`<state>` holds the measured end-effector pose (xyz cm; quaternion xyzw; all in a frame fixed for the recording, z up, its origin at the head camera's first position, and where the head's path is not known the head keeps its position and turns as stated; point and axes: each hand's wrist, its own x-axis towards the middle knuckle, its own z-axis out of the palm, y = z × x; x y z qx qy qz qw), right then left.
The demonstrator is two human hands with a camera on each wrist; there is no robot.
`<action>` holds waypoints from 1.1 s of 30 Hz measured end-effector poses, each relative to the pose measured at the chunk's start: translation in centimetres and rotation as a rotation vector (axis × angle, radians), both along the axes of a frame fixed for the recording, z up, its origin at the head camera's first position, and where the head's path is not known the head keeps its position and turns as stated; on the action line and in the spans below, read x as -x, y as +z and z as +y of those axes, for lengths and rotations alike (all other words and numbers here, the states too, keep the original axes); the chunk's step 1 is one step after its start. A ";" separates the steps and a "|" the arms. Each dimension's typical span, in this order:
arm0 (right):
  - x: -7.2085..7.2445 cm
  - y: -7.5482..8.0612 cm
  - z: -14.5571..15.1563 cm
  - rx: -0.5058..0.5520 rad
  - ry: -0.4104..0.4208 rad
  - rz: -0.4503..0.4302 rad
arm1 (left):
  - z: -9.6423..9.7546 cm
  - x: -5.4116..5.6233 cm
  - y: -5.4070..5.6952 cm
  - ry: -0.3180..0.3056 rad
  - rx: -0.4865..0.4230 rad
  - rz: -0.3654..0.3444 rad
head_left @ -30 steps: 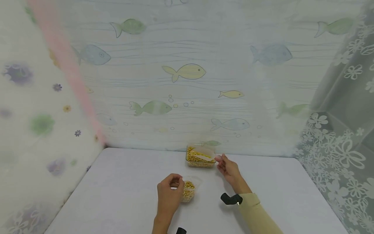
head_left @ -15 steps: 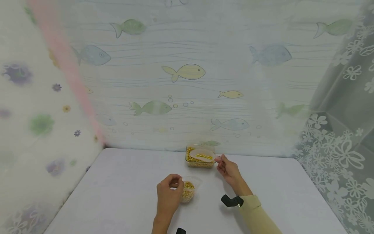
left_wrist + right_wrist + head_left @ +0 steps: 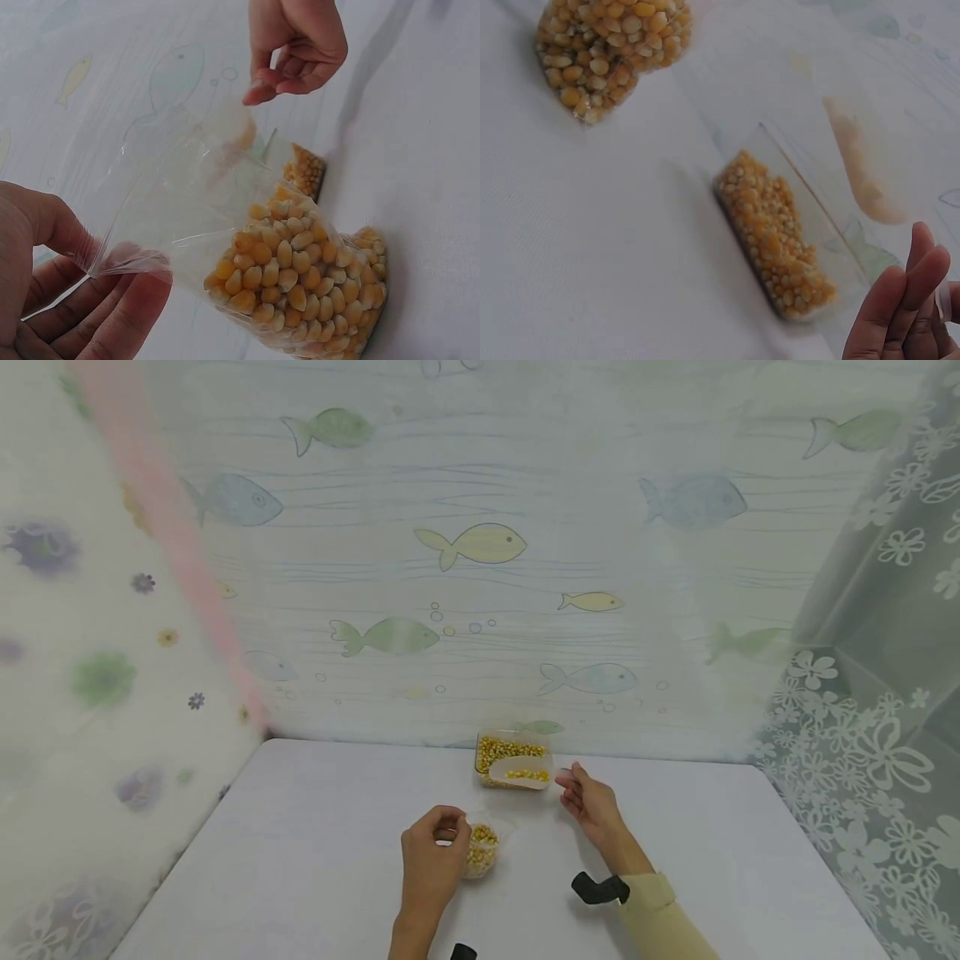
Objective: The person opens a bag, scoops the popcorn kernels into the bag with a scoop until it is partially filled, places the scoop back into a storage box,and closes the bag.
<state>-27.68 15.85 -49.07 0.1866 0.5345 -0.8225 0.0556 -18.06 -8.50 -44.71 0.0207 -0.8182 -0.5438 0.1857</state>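
Observation:
My left hand pinches the upper edge of a clear plastic bag between thumb and fingers. Yellow corn kernels fill the bag's lower part, which rests on the table. With its thumb and fingertips, my right hand holds the handle of a whitish translucent scoop carrying some kernels. The scoop is above the near side of a clear rectangular container, apart from the kernels lying inside. In the right wrist view, the scoop is seen from below, its load showing through the plastic.
Both things stand on a white-covered table, the container near its back edge and the bag closer to me. A fish-patterned cloth hangs behind. Black wrist mounts sit at my right wrist and near my left.
My right hand has lifted the scoop out of the container's corn, levelled it with kernels aboard, and brought it slightly toward me. The left hand and the bag have stayed nearly still.

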 end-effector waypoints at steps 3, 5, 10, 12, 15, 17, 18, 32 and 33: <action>-0.2 0.0 0.0 -0.013 -0.004 -0.002 | 0.0 0.1 -0.1 -0.002 -0.001 -0.002; -0.5 0.1 0.1 -0.018 -0.003 -0.001 | 0.0 0.1 -0.1 -0.004 -0.001 -0.002; -1.2 0.5 0.1 -0.017 -0.004 0.006 | 0.0 0.1 -0.1 -0.009 -0.003 -0.009; -1.5 0.7 0.0 -0.014 -0.002 0.010 | 0.0 0.0 -0.1 -0.010 -0.005 -0.013; -1.8 1.1 -0.1 -0.007 -0.001 0.018 | 0.0 0.0 -0.1 -0.012 -0.005 -0.015; -2.0 1.3 -0.2 -0.006 0.001 0.025 | 0.0 0.0 -0.1 -0.013 -0.004 -0.011; -2.1 1.4 -0.2 -0.008 0.000 0.028 | 0.1 0.0 -0.1 -0.013 -0.003 -0.009; -2.9 2.8 -0.4 -0.031 0.011 0.055 | 0.1 0.3 0.0 -0.027 0.007 0.009; -3.0 3.0 -0.4 -0.035 0.012 0.056 | 0.1 0.3 0.0 -0.027 0.008 0.011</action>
